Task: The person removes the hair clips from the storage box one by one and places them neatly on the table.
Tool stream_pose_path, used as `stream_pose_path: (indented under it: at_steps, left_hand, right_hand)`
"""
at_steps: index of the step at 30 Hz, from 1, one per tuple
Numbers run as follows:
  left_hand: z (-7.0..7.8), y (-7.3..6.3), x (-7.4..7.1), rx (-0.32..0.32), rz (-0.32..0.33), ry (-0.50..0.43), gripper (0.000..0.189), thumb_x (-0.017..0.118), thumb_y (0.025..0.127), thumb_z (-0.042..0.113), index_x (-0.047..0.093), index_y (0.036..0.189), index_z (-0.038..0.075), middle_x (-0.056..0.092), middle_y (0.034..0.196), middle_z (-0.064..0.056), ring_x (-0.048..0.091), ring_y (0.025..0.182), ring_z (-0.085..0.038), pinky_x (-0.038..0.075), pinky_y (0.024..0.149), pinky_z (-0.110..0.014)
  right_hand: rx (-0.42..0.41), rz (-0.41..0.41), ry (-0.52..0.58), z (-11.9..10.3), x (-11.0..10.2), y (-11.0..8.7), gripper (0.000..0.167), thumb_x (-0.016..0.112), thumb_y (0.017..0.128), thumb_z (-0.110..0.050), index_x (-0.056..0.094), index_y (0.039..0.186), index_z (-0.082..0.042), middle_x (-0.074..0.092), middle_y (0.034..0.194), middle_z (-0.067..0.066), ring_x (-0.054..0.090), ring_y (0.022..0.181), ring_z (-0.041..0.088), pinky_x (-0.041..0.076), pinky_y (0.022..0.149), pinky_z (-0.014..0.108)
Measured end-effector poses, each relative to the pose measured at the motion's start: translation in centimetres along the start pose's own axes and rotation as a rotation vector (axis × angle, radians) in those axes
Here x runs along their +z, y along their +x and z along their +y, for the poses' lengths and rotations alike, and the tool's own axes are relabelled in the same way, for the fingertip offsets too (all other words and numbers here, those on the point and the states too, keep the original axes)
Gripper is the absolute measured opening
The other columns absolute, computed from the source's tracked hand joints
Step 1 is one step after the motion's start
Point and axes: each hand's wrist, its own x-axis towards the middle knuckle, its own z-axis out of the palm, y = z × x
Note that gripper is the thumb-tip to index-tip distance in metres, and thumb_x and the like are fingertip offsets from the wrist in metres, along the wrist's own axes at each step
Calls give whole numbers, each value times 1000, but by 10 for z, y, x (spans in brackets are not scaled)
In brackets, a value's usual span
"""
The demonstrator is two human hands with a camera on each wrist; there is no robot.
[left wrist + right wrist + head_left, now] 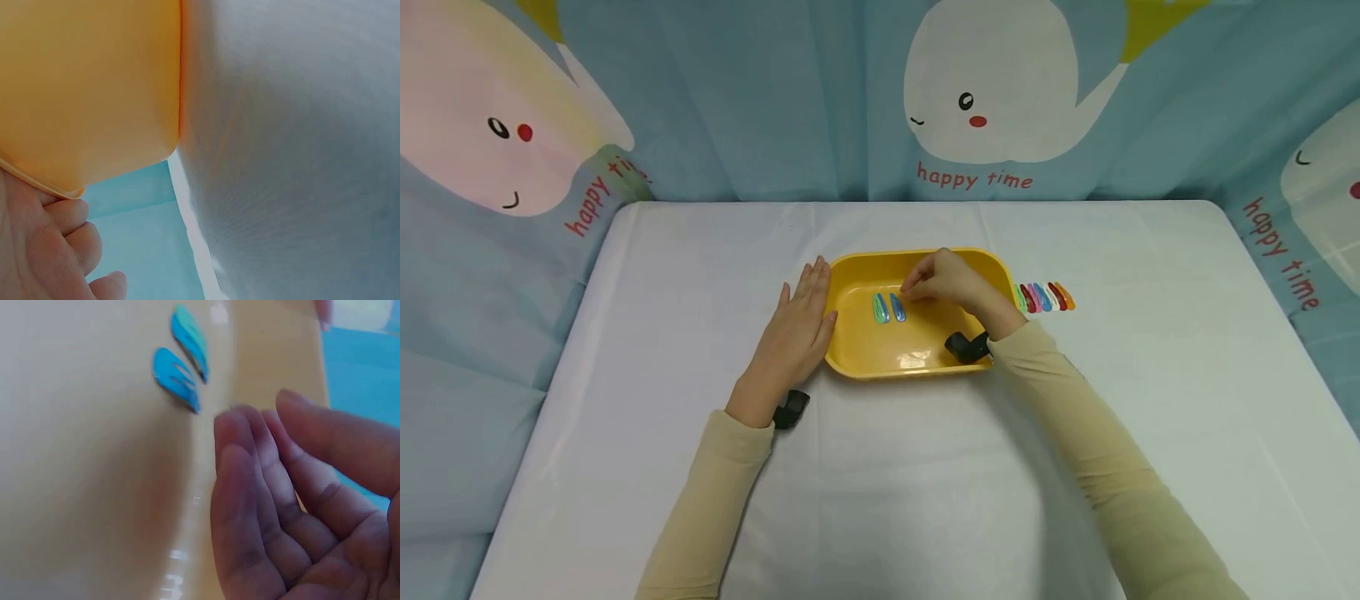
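A yellow tray (917, 358) lies on the table. Inside it are a green hair clip (877, 310) with a blue one close beside it, and another blue hair clip (898, 307) a little to their right. My left hand (797, 333) rests along the tray's left rim with straight fingers, seen under the rim in the left wrist view. Over the tray, my right hand (946, 279) has its fingertips near the top of the right-hand blue clip. In the right wrist view, thumb and fingers (234, 487) stand apart, softly bent, with nothing between them.
Just outside the tray's right edge, several hair clips (1045, 297) in mixed colours lie in a row, passing from green to orange. A white cloth (887, 483) covers the table, and a blue curtain (775, 100) with whales hangs behind.
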Motion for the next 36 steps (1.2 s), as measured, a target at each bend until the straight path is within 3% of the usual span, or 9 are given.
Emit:
stream_pose_path:
  at_steps: [9, 19, 30, 36]
  left_hand:
    - [-1, 0, 0, 0, 3, 0, 60, 32, 102, 26, 6, 151, 2, 2, 157, -9, 1, 144, -22, 6, 114, -50]
    - [-2, 0, 0, -7, -2, -7, 60, 32, 102, 26, 5, 151, 2, 1, 157, -8, 1, 144, -22, 4, 114, -48]
    - [-2, 1, 1, -1, 4, -4, 60, 32, 102, 26, 6, 151, 2, 2, 157, -8, 3, 144, -23, 5, 114, -49]
    - [-1, 0, 1, 3, 1, -4, 60, 32, 103, 25, 5, 151, 2, 2, 157, -9, 1, 144, -23, 5, 114, -49]
  right_hand:
    - [31, -32, 9, 6, 7, 9, 11, 69, 83, 0, 70, 87, 10, 67, 75, 10, 61, 68, 17, 54, 67, 26]
    - [53, 15, -55, 9, 12, 14, 11, 73, 80, -3, 70, 82, 7, 65, 70, 6, 58, 61, 13, 51, 59, 21]
    - [-21, 57, -309, 8, 14, 15, 18, 83, 72, -17, 70, 73, -5, 64, 65, 0, 52, 60, 11, 41, 56, 20]
    - [-4, 42, -281, 6, 13, 13, 13, 81, 73, -11, 70, 74, -3, 66, 66, 2, 56, 60, 12, 44, 58, 20]
